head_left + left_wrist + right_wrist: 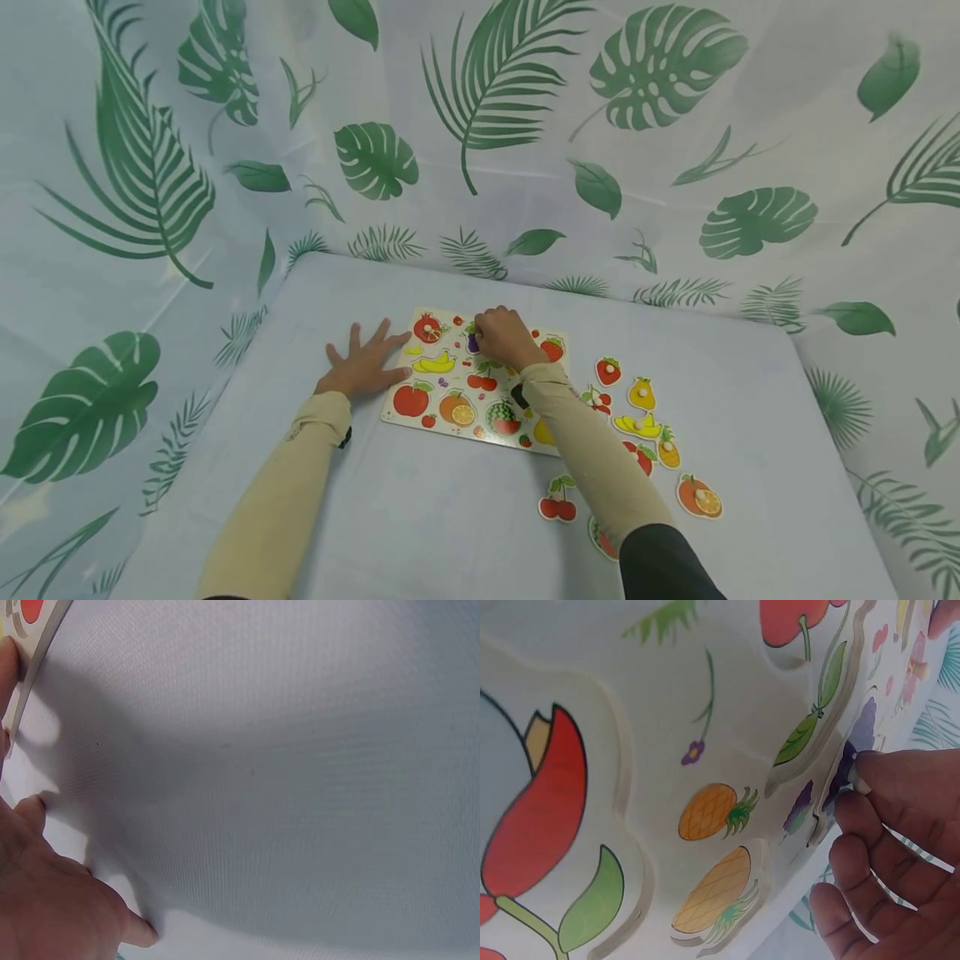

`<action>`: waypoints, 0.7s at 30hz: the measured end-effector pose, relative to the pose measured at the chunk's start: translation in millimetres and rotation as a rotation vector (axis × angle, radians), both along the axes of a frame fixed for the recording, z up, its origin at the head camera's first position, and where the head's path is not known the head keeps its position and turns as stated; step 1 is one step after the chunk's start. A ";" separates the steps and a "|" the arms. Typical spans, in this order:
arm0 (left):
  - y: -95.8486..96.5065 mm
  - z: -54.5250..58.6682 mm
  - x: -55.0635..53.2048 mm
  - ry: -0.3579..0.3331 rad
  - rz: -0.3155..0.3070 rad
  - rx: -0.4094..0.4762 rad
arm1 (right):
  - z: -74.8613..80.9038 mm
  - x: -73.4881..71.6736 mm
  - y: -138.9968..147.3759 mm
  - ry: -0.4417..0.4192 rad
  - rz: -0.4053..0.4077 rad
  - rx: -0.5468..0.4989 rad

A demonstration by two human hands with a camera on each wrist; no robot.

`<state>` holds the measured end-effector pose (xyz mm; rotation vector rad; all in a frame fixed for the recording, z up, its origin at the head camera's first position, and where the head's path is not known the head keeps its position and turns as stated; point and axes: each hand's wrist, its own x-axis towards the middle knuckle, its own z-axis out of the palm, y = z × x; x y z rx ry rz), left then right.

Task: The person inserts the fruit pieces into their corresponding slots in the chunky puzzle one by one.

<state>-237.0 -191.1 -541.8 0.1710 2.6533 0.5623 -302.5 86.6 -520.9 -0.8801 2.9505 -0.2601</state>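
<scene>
The puzzle board [442, 427] lies near the middle of the worktop [420, 508]. The left hand [363, 362], fingers spread wide, touches its left edge – presumably to steady it. The right hand [506, 336] pinches the grape piece [472, 343] at the board's far middle. The right sleeve [592, 450] obstructs the board's right side and partly covers the watermelon piece [602, 542]; the orange piece [700, 497] lies farther right.

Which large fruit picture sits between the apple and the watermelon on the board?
The orange with its cut half sits between them on the board, seen in the head view.
</scene>
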 end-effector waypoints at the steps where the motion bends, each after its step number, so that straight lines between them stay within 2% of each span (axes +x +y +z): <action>1: 0.9 1.1 0.6 -0.003 0.000 0.000 | -0.7 -0.1 1.1 0.004 0.004 0.000; 8: 3.5 6.5 2.5 -0.021 0.003 -0.007 | 0.7 0.4 1.0 0.001 -0.004 0.016; 13: 4.3 6.1 2.6 -0.023 0.010 -0.004 | -0.4 1.2 0.1 -0.035 -0.021 0.016; 21: 4.1 6.9 3.6 -0.022 0.010 0.004 | -5.1 3.4 -0.4 -0.023 -0.043 -0.008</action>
